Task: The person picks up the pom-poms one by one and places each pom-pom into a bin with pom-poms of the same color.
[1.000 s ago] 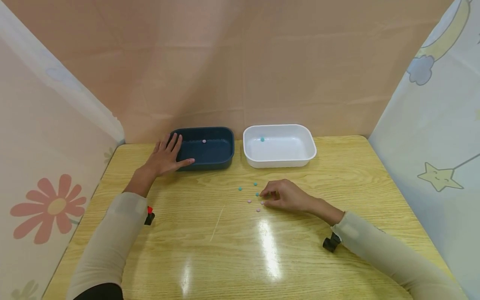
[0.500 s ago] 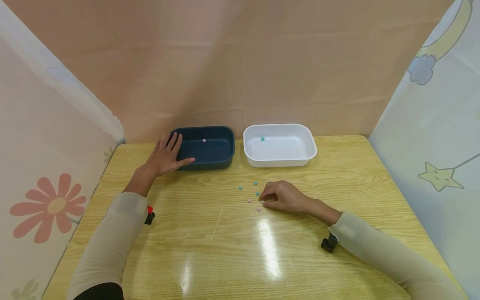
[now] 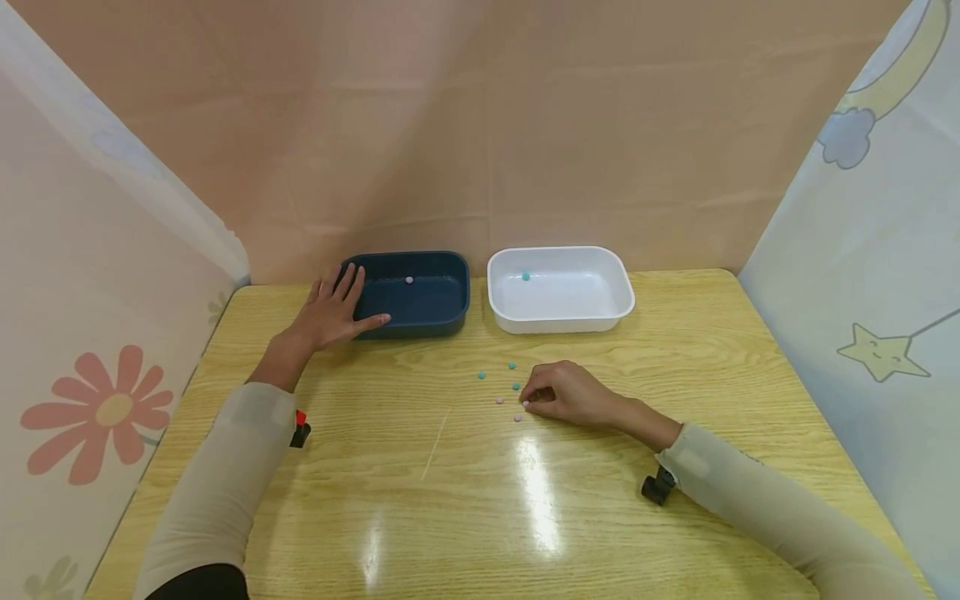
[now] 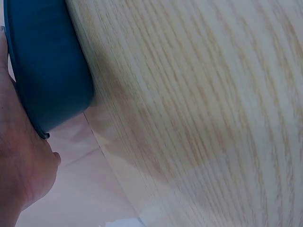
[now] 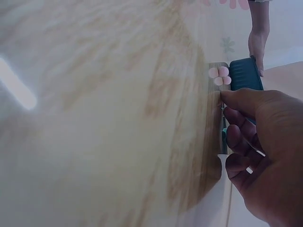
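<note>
My left hand [image 3: 327, 317] rests with spread fingers over the left end of a dark blue tray [image 3: 450, 327], the thumb along its near rim. One pink bead [image 3: 409, 281] lies inside that tray. In the middle of the table, the thumb and forefinger of my right hand [image 3: 573, 393] pinch a small pink bead [image 3: 526, 404] at tabletop level; the right wrist view hides it behind the fingers. Close by lie two more pink beads, one [image 3: 500, 401] left and one [image 3: 517, 418] nearer me. Three turquoise beads, including one [image 3: 516, 387] beside the fingertips, lie just beyond.
A white tray [image 3: 558, 323] with one turquoise bead [image 3: 526, 277] in it stands right of the blue tray. Both are at the back edge of the wooden table [image 3: 360, 492], against a brown backdrop [image 3: 480, 167]. Printed panels [image 3: 862, 275] close off both sides.
The right thumb and forefinger have closed together on the pink bead, where a gap showed before. The left hand and both trays have stayed in place.
</note>
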A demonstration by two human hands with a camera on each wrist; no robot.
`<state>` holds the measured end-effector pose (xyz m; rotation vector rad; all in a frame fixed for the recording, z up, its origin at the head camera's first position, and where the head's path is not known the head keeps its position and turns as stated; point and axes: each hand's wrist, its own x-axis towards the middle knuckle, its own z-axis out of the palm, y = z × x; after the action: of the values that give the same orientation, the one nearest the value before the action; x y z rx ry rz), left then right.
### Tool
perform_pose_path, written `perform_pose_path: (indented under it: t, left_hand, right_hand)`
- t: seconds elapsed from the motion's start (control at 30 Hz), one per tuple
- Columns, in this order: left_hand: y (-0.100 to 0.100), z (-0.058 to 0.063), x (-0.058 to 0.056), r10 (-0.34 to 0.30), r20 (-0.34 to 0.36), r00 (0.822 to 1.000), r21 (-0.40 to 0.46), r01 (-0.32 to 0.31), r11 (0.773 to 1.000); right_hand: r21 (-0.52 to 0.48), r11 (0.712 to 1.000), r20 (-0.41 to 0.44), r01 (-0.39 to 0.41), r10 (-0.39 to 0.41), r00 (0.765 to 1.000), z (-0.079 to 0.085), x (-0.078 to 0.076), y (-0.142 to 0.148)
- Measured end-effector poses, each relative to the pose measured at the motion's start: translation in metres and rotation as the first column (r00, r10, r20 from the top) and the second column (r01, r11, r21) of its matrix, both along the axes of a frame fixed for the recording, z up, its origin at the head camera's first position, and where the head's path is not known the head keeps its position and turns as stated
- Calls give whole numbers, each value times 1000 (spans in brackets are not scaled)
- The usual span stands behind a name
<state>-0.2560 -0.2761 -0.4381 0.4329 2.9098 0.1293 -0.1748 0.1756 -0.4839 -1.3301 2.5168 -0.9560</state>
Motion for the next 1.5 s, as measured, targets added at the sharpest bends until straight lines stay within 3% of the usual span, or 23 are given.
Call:
perform_pose_path:
  t: [0.6, 1.5]
  left_hand:
    - [0, 0, 0, 1, -13, 1000, -5, -1, 1000]
    - [-1, -4, 1, 4, -20, 1000, 27, -4, 1000]
  right_hand:
    - [-41, 999, -2, 32, -32, 999, 13, -2, -3]
    - [-230, 971, -79, 70, -90, 993, 39, -32, -14]
